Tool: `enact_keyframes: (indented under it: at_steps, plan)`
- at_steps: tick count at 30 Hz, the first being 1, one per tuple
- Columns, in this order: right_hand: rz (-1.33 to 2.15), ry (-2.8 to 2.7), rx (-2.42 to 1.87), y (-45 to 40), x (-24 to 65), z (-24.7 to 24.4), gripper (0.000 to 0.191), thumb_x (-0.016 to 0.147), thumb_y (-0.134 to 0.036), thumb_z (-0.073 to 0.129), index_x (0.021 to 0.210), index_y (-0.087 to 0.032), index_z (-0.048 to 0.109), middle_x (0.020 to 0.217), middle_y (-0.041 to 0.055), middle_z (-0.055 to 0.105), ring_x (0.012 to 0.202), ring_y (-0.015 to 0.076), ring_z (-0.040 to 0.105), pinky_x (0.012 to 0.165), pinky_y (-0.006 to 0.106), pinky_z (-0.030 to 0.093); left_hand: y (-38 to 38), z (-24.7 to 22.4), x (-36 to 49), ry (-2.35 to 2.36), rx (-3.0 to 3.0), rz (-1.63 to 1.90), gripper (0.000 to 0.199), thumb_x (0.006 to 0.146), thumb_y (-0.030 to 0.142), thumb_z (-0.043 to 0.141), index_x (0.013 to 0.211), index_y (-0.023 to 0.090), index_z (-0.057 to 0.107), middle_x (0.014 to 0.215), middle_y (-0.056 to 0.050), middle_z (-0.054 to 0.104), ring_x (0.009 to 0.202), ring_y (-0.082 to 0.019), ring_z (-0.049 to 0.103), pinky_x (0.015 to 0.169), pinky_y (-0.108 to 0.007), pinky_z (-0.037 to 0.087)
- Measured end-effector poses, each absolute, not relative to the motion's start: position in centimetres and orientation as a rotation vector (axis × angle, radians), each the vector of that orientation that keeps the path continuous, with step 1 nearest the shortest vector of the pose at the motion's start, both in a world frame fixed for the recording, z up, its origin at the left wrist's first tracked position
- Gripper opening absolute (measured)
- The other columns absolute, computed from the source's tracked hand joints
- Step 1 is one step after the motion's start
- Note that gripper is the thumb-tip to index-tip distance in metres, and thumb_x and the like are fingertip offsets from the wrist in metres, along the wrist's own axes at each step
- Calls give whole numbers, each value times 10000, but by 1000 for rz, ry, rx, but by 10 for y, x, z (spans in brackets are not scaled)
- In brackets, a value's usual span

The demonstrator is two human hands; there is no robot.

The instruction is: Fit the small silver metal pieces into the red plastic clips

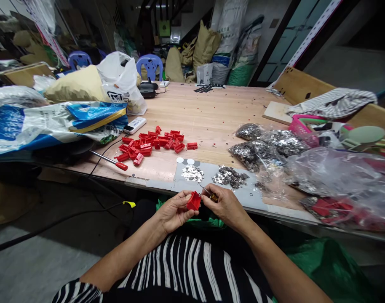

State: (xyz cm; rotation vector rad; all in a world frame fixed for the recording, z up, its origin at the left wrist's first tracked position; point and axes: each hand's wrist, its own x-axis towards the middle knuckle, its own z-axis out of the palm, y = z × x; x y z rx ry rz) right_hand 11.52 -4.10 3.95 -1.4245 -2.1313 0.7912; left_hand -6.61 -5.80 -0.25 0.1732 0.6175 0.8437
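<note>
Close to my lap, just off the table's front edge, my left hand is closed on a hollow red plastic part, its open side facing up. My right hand is closed around a small screwdriver with an amber handle and a thin metal shaft pointing up and left. Its fingertips meet the red part's right side, where a tiny dark metal piece seems to show, too small to make out. Beyond my hands, a pile of shiny small metal plates and a darker pile of metal clips lie on a grey mat.
Several red plastic parts are heaped at centre left, near a red-handled screwdriver. Clear bags of metal pieces and a pink basket stand right. White bags crowd the left. A green bag hangs low right.
</note>
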Motion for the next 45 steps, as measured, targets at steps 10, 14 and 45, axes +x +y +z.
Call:
enact_keyframes:
  at_steps: [10, 14, 45]
  plan:
    - [809, -2258, -1393, -36, 115, 46, 108, 825, -209, 493, 728, -197, 540, 652, -21, 564, 576, 111, 481, 543, 220, 326, -57, 1, -69, 633, 184, 831, 197, 780, 124, 659, 945, 132, 552, 791, -51, 660, 541, -155, 691, 477, -147, 547]
    - [797, -2313, -1400, -34, 116, 49, 100, 813, -202, 500, 722, -194, 541, 651, -20, 563, 582, 110, 486, 548, 220, 321, -56, 1, -68, 639, 198, 833, 192, 776, 119, 661, 940, 129, 561, 799, -48, 658, 540, -150, 687, 486, -157, 554]
    - [825, -2068, -1427, -36, 107, 40, 123, 842, -268, 511, 751, -202, 562, 657, -26, 590, 597, 120, 514, 579, 231, 371, -54, -3, -67, 625, 168, 853, 138, 810, 118, 632, 929, 119, 562, 805, -56, 660, 552, -138, 689, 488, -141, 548]
